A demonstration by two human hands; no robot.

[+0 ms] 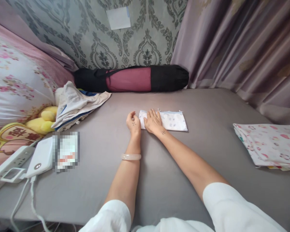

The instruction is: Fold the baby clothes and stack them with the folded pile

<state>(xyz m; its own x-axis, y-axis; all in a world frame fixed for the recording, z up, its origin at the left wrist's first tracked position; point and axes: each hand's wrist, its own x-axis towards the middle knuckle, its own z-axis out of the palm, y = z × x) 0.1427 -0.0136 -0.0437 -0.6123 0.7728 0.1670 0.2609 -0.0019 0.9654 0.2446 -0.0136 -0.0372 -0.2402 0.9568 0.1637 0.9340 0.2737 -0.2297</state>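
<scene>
A small folded white cloth [170, 120] with a faint print lies on the grey bed sheet [159, 167]. My right hand [153, 121] rests flat on the cloth's left end, fingers stretched out. My left hand [133, 123] sits just left of the cloth, on the sheet, with its fingers curled in; nothing shows in it. A pale bangle [131, 157] circles my left wrist.
A black and maroon roll bag [131, 79] lies against the wall. Crumpled clothes [74, 104] and a yellow plush toy [42, 120] sit at the left, with a white device [40, 159] and power strip [7, 166]. A printed folded cloth [268, 145] lies right; curtains hang behind.
</scene>
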